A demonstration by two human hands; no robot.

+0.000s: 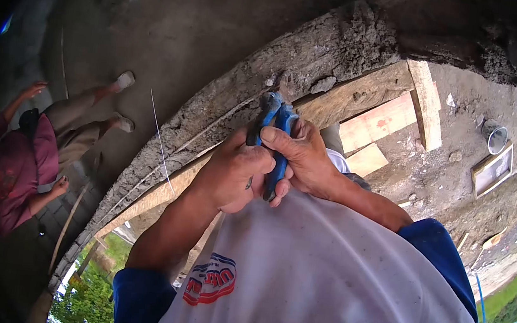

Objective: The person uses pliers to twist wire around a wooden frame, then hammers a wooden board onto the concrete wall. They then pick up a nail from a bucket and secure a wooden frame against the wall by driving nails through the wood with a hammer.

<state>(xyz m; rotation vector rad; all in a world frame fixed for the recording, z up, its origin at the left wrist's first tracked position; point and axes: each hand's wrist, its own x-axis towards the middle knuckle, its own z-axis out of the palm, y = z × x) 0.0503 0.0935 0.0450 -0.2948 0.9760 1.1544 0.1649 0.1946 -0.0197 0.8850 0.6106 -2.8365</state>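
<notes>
A pair of blue-handled pliers is clasped in both hands in front of my white shirt. My left hand wraps the pliers from the left. My right hand closes over them from the right, thumb across the top. The blue handles stick out above my fingers, close to a rough concrete edge. The jaws are hidden inside my hands. A thin wire juts from the concrete edge to the left of my hands.
Wooden planks run under the concrete edge. A person in a maroon shirt crouches at the left. At the right, on bare dirt, are a metal bucket and a framed tray. Green plants show at the bottom left.
</notes>
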